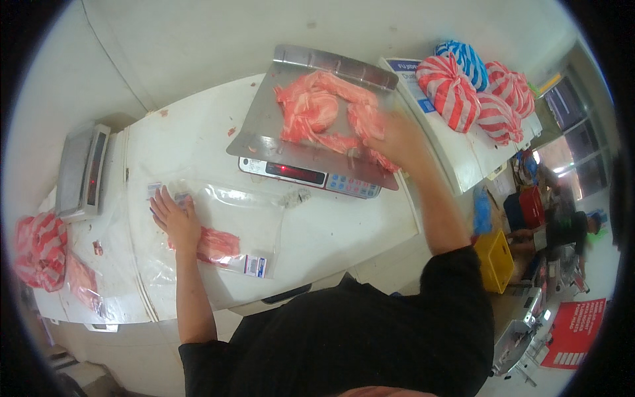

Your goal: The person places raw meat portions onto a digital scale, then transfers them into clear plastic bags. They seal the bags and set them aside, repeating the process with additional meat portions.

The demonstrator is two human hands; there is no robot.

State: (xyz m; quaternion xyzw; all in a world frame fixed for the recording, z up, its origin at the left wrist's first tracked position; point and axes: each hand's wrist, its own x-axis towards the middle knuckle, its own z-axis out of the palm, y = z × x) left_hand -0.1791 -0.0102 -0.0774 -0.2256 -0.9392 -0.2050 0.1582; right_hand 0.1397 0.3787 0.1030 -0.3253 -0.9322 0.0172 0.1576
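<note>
Thin pink slices of raw meat (pixel 311 109) lie in a loose ring on the steel tray (pixel 258 126) of a digital scale (pixel 344 186). My right hand (pixel 400 142) is at the right edge of this meat, its fingers touching the slices; motion blurs them, so their grip is unclear. On the table to the left, my left hand (pixel 175 218) rests flat with its fingers spread on a clear plastic bag (pixel 251 208). Inside that bag is a smaller portion of sliced meat (pixel 218 245), close to a printed label (pixel 255 266) at the lower corner.
A second scale (pixel 83 172) stands at the far left, near a red-and-white striped bag (pixel 41 251) and another packed meat portion (pixel 83 281). Several knotted striped bags (pixel 450 92) sit on a white box (pixel 456 162) at right. A yellow crate (pixel 494 261) and another person (pixel 562 231) are beyond.
</note>
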